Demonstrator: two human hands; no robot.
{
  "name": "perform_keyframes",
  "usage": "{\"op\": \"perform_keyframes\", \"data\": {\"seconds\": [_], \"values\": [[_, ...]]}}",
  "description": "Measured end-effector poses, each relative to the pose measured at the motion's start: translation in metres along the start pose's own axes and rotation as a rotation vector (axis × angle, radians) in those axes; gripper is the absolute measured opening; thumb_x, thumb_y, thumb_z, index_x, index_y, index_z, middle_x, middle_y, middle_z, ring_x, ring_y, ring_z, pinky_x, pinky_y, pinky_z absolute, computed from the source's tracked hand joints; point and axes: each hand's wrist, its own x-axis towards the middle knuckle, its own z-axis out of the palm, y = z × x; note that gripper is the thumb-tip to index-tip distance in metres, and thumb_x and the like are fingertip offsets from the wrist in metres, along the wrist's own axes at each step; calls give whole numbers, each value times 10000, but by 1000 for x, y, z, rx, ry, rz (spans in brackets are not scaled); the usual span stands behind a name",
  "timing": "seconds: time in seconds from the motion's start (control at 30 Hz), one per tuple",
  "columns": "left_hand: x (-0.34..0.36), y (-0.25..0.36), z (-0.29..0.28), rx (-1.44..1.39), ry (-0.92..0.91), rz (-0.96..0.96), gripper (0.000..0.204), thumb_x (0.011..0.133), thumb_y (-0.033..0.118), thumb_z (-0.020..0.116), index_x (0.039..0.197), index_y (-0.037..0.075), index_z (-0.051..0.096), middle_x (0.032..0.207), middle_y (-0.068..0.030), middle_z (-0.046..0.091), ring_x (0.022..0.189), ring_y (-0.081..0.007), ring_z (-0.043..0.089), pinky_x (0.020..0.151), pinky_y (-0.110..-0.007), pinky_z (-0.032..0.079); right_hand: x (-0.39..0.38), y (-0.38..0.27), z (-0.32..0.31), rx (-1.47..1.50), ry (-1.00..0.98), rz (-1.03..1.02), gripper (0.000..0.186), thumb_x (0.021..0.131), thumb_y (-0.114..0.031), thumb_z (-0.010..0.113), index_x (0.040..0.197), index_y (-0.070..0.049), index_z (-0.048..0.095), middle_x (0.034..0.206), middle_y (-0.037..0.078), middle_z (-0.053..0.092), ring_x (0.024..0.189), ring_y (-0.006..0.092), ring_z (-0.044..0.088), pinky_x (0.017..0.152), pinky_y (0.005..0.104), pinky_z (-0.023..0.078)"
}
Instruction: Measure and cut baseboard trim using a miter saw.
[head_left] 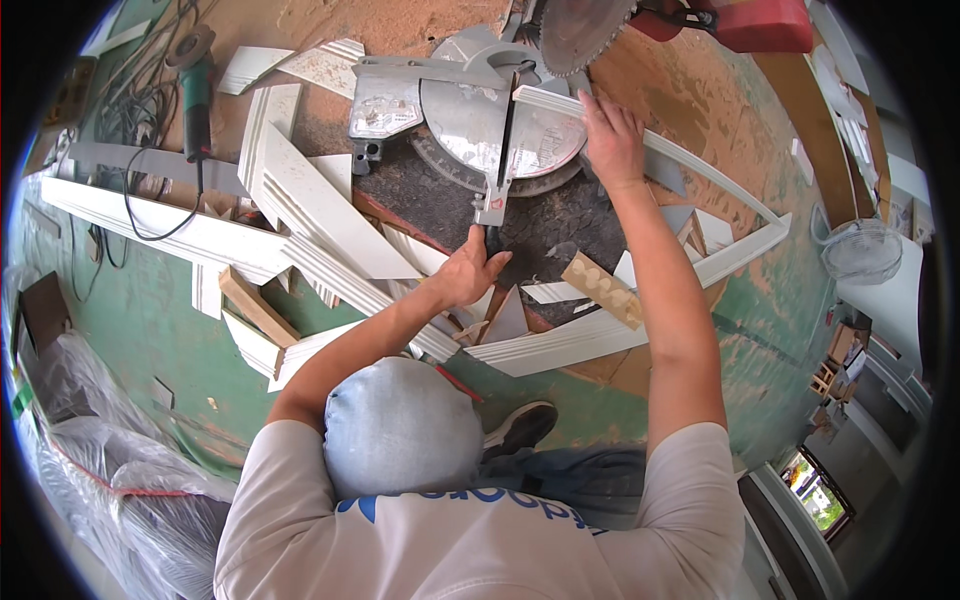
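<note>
My left hand (468, 270) is closed at the front handle (492, 236) of a mitre saw's turntable (460, 125). Across the right side of that round metal table lies a long white moulding strip (690, 170), one end near the table's dark slot. My right hand (613, 140) grips this strip from above, its fingers over the far edge. The toothed round blade (588, 32) is raised beyond the strip, clear of it. My palm hides part of the left grip.
White moulding offcuts (320, 205) lie in a heap at left and in front. A corded angle grinder (195, 95) is at far left. Wood blocks (602, 290) lie by my right forearm. Sawdust (300, 22) covers the back. Clear plastic sheeting (130, 460) lies at lower left.
</note>
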Motion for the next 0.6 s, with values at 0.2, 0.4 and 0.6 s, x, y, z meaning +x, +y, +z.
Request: {"op": "perform_keyframes", "data": {"seconds": [0.2,0.4,0.6], "values": [[12,0,-33,-1121,-446,-339,465,1085,285,564,1453,39,419,1211,-113,658,989,-170,702,892,-340,573,2,3,-7,136,-63,106,409,923,-176,690,1330,-196,657,1139,21,682,1082,283,617,969,441,456],[7,-6,-21,-642,-271,-182,407,1085,299,559,1371,13,508,1141,-108,686,912,-186,721,819,-345,580,4,0,-9,154,-114,142,415,916,-175,706,1328,-199,665,1182,54,658,1134,307,593,1009,456,449],[-8,24,-14,39,101,-35,539,994,415,662,1197,-67,533,917,-287,688,915,-448,698,810,-494,540,4,-3,-9,113,-123,191,358,926,-200,678,1282,-237,687,1238,24,631,1128,300,596,997,459,460]]}}
